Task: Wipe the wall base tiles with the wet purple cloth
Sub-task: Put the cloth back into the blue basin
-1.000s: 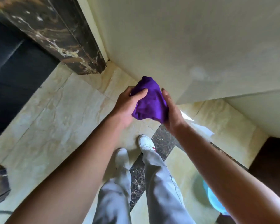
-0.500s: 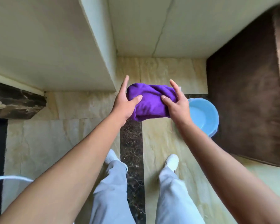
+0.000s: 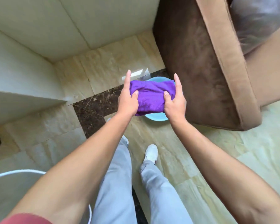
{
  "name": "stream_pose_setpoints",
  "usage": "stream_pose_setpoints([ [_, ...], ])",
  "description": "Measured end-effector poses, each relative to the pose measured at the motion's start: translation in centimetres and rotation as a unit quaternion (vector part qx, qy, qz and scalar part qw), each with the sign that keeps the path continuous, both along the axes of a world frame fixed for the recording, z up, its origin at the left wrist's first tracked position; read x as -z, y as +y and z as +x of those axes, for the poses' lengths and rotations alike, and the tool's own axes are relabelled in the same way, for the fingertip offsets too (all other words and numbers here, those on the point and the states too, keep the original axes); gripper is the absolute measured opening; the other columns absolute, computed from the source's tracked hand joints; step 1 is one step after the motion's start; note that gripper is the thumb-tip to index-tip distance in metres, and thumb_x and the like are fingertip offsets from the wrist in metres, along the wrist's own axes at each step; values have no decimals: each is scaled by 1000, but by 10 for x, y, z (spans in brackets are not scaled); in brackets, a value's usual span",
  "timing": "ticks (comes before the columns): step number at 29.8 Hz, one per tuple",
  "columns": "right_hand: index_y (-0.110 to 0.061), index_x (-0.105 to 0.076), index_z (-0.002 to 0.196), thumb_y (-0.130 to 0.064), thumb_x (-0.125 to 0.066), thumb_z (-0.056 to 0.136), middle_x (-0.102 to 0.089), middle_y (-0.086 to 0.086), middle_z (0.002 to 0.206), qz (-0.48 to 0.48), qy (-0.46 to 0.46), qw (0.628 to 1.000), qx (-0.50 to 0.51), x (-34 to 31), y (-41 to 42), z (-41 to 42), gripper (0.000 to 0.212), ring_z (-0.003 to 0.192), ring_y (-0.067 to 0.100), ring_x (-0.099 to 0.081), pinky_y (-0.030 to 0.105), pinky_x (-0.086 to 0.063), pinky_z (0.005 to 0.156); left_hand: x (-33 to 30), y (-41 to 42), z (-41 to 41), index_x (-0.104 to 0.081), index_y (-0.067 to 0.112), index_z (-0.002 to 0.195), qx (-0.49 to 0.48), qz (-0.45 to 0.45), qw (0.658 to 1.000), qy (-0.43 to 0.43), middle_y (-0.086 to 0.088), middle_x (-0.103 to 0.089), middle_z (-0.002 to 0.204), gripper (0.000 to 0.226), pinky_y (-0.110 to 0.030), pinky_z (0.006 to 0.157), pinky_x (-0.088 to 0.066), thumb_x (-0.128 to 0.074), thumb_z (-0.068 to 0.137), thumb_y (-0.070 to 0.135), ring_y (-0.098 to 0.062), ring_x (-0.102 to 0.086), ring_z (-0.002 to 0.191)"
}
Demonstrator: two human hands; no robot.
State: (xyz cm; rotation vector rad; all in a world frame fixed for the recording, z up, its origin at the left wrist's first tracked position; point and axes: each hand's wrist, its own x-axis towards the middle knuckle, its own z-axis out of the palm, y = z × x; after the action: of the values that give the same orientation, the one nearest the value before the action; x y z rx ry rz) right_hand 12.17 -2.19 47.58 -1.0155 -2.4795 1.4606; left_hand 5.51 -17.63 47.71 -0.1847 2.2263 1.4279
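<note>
Holding: purple cloth (image 3: 149,98), bunched into a thick roll, gripped at both ends in mid-air in front of the person.
Left hand (image 3: 128,101): closed on the cloth's left end, thumb pressed over the top, index finger stretched forward past the cloth.
Right hand (image 3: 174,101): closed on the right end in the same way, thumb on top, index finger pointing forward.
Hands relative to each other: apart, with the cloth spanning the gap between them.
Beneath the hands: blue basin (image 3: 155,118) on the floor, mostly covered from view by the cloth; only its near and far rim show.
Right of the hands: brown sofa (image 3: 200,65), its side panel just beside the basin.
Ahead and left of the hands: wall base tiles (image 3: 103,62), beige marble-look, running along the foot of the pale wall (image 3: 71,21) and turning a corner toward the left.
Below the hands, nearer the body: dark marble strip (image 3: 94,107) in the floor, grey trousers, one white shoe (image 3: 150,153).
Wetness of cloth: cannot tell; no drips show.
Step in hand: judged to be readying the cloth over the basin, perhaps wringing or folding it.
Progress: cloth touches no tile; no wet streak is clear on the base tiles. Wiping looks not yet begun here, so the whole run of tiles remains.
</note>
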Motion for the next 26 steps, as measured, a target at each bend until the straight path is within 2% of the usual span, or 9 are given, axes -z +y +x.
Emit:
stream_pose_setpoints([
  [2,-29,-33,155,-10,-52,96,-47,-14,151,24,-18,1000,5,17,26,3,65,122,-8,-47,2,-30,99,24,28,-2,-16,50,155,43,-20,999,-3,9,-52,148,80,-38,116,-38,-51,96,9,-21,-53,133],
  [5,-31,-31,155,-12,-51,97,-44,-13,154,71,-65,995,13,79,71,6,65,137,9,-45,20,-35,104,83,81,-15,-15,44,158,94,-43,995,-13,3,-48,154,83,-37,115,-38,-53,94,6,-23,-51,136],
  [6,-31,-31,156,-11,-50,97,-44,-12,154,70,-81,994,6,88,74,8,65,138,10,-45,22,-35,103,92,82,-15,-15,43,158,107,-47,993,-10,3,-47,155,83,-30,112,-37,-53,95,6,-23,-50,136],
  [9,-28,-31,156,-8,-48,97,-44,-9,155,86,-106,990,29,196,119,-10,65,138,10,-43,14,-31,102,198,136,-36,-12,42,159,157,-88,984,-3,2,-49,152,83,-18,94,-34,-53,96,5,-25,-55,128],
  [14,-31,-29,156,-8,-47,97,-50,-3,150,106,-159,981,-17,381,155,-10,66,129,21,-52,34,-45,97,377,166,-23,-8,51,155,188,-156,967,-69,-12,-59,128,83,-35,94,-43,-52,98,9,-31,-60,109],
  [19,-31,-29,156,-7,-45,97,-45,-3,154,121,-166,976,-69,510,167,-6,66,132,21,-50,36,-44,102,499,170,-17,-8,50,156,192,-191,960,-75,-12,-56,117,82,-39,92,-44,-50,99,9,-30,-59,103],
  [21,-32,-33,155,-2,-41,94,-40,-1,158,128,-158,974,-100,532,166,-4,68,137,22,-47,38,-43,107,523,163,-21,-8,50,156,181,-206,960,-62,-12,-55,121,82,-41,94,-44,-50,99,9,-32,-58,109],
  [23,-37,-34,153,3,-38,88,-35,1,161,151,-195,964,-100,554,170,4,77,134,28,-48,39,-44,103,544,160,-17,-8,49,156,178,-215,958,-62,-13,-54,128,84,-43,97,-43,-49,97,6,-32,-57,114],
  [26,-40,-31,154,5,-38,87,-31,1,162,139,-229,959,-92,569,175,8,80,130,32,-51,42,-47,99,560,169,-12,-4,47,157,166,-250,952,-61,-14,-48,134,87,-42,92,-45,-49,96,5,-36,-58,110],
])
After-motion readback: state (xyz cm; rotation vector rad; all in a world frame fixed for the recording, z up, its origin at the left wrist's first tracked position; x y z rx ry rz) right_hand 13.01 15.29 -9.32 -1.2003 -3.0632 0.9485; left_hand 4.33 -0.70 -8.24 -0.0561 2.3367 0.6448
